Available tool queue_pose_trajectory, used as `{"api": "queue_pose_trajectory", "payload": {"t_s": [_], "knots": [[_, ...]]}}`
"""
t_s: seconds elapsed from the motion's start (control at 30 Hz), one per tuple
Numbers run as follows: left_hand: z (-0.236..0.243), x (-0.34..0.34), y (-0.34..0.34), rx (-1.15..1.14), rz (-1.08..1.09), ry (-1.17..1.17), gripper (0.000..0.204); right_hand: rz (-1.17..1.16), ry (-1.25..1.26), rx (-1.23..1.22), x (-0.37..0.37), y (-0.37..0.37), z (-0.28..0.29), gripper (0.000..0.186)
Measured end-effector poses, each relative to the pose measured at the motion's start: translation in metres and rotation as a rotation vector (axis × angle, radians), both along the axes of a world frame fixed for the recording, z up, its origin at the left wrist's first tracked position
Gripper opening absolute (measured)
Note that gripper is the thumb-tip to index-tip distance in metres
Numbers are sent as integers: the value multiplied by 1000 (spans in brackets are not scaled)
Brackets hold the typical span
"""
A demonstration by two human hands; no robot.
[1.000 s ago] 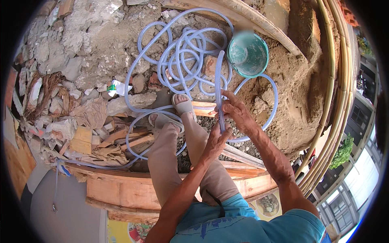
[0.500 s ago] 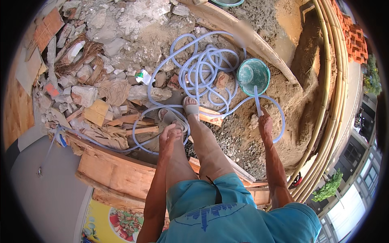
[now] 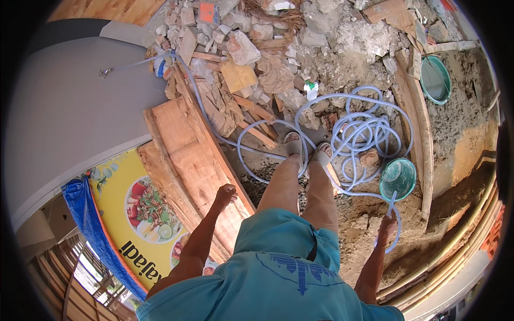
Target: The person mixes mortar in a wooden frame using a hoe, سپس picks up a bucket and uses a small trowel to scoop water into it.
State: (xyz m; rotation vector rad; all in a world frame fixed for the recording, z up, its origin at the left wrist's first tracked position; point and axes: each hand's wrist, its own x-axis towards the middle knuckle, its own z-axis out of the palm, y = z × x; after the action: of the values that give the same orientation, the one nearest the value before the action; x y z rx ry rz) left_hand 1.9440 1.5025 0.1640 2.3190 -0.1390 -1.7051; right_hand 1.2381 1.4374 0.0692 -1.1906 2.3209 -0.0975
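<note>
My right hand [image 3: 386, 226] is closed round a clear bluish hose [image 3: 392, 203] near its end, which points over the rim of a green bucket [image 3: 411, 193]. The rest of the hose lies in loose loops on the ground in front of my feet and runs off to the far left. My left hand [image 3: 226, 196] hangs over a long wooden plank form [image 3: 187, 152], its fingers curled in a loose fist with nothing visible in them. Whether water runs from the hose cannot be made out.
Broken bricks and concrete rubble [image 3: 243, 48] cover the ground ahead. A second green tub [image 3: 435, 80] stands beyond a timber board [image 3: 423, 144]. Bamboo poles [image 3: 460, 241] line the right side. On the left are a grey surface [image 3: 80, 107] and a yellow food banner [image 3: 115, 203].
My view has turned leftward, so the hose, bucket and rubble sit farther right in it. My left hand has swung from before my leg to over the planks. My right hand still holds the hose.
</note>
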Motion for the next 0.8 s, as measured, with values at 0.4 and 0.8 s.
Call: {"api": "queue_pose_trajectory", "payload": {"t_s": [0.4,0.8], "knots": [[24,-56,35,-54,77,67,26,-12,-128,-95,-49,24,-39,42],[48,-105,109,24,261,24,25,-20,-139,-14,-64,17,-35,44]]}}
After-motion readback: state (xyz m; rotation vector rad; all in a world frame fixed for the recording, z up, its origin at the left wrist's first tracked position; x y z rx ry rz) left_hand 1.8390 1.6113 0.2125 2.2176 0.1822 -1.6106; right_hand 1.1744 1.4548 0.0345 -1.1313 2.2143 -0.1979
